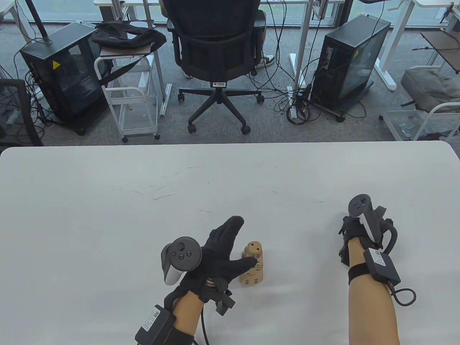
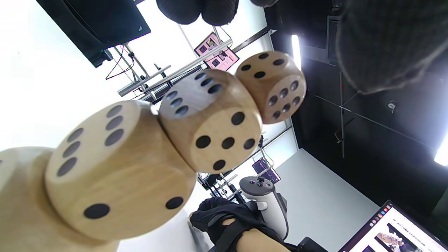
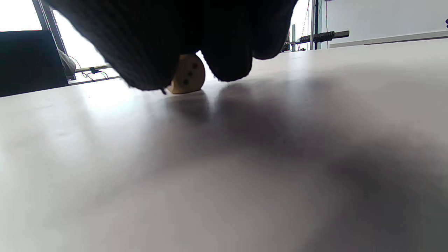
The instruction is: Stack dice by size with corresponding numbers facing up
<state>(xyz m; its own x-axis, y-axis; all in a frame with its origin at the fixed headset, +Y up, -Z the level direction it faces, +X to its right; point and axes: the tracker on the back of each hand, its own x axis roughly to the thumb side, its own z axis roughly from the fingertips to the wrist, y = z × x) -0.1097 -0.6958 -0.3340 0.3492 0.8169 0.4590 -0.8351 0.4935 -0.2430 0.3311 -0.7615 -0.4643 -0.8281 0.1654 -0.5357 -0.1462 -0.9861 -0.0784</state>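
Note:
A stack of wooden dice (image 1: 253, 266) stands on the white table (image 1: 107, 215), largest at the bottom. The small top die (image 1: 255, 247) shows two pips upward. My left hand (image 1: 243, 241) is open just left of the stack, fingers spread, with the thumb tip (image 1: 251, 262) at the stack's side. In the left wrist view the stack (image 2: 213, 119) runs from lower left to the smallest die (image 2: 271, 85), and gloved fingertips (image 2: 196, 10) hang above it. My right hand (image 1: 354, 230) rests empty on the table well to the right. In the right wrist view its fingers (image 3: 227, 52) partly hide a die (image 3: 187, 75).
The table's far edge (image 1: 230, 143) lies well beyond the stack. Behind it stand an office chair (image 1: 215, 46), two computer towers (image 1: 345, 64) and white carts (image 1: 133, 100). My right hand also shows in the left wrist view (image 2: 227, 220).

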